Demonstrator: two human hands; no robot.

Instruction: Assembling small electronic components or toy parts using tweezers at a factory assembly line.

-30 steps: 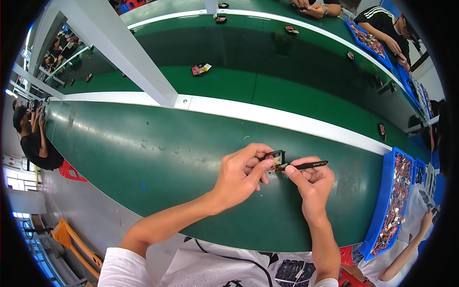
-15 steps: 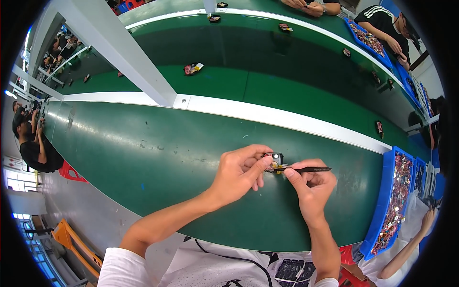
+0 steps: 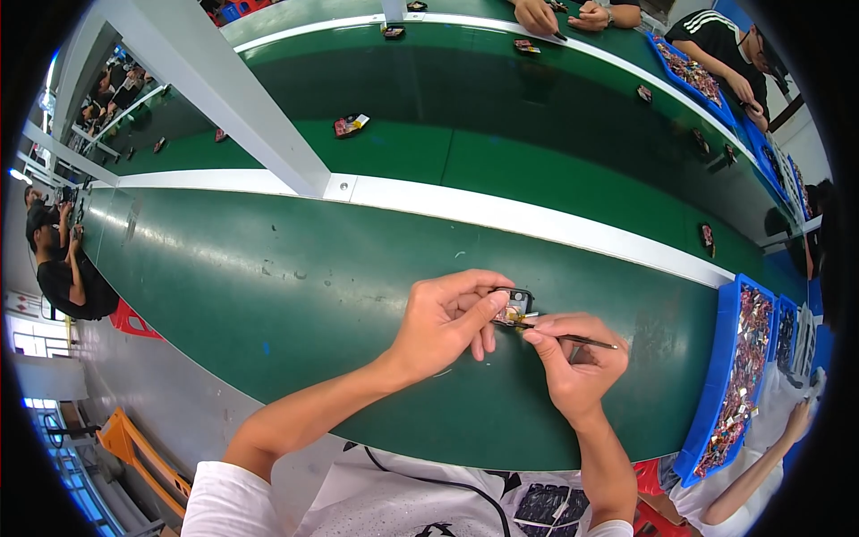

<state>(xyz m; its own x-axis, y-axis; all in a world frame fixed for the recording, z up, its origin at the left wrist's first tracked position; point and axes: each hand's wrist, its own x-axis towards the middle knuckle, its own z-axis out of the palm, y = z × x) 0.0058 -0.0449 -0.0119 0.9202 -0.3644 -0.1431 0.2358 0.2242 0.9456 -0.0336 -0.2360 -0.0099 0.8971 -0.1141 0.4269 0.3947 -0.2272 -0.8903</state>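
My left hand (image 3: 440,324) grips a small black-framed electronic housing (image 3: 528,296) above the green bench, thumb on its face and fingers behind. Inside the housing show a silvery round part and a bit of circuit board with yellow. Between the thumb and fingers of my right hand (image 3: 580,365) is a slim dark pair of tweezers (image 3: 586,340). Its tip reaches the lower edge of the housing, beside my left thumb. Which part the tip touches is too small to tell.
A blue bin (image 3: 711,394) of small wired parts stands at the bench's right end. Beyond the white rail (image 3: 429,201), a green conveyor belt (image 3: 501,170) carries similar housings (image 3: 351,125). A grey post (image 3: 224,98) rises at left. Co-workers sit opposite and at both sides.
My right hand has shifted slightly down, and the tweezers now slope more toward the lower right. My left hand stays nearly still. Housings on the belt have drifted left.
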